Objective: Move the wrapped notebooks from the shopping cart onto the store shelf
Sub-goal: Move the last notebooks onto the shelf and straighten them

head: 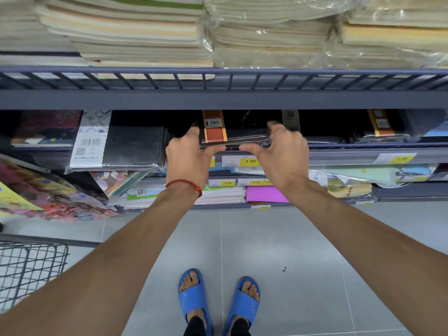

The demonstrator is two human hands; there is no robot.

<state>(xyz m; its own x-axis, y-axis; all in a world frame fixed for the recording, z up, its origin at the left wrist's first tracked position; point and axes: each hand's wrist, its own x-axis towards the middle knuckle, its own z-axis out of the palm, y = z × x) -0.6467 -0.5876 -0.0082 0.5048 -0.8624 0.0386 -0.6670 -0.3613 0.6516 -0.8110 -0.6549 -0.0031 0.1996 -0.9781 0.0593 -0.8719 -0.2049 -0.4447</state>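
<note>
Head view: orange-banded plastic-wrapped dark notebooks (236,139) are gripped mid-frame by left hand (188,162) and right hand (284,154); wrapped black spiral notebooks (132,146) lie just left.

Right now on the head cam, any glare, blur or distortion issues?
Head view: the wide angle bends the shelf rail into a curve; glare on the plastic wrap of the top stacks; the recess behind the wrapped notebooks is near black; right hand slightly blurred at the fingertips.

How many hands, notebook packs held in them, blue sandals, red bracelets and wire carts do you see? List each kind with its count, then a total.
Hands: 2, left hand and right hand
Notebook pack, held: 1
Blue sandals: 2
Red bracelet: 1
Wire cart: 1
Total: 7
</note>
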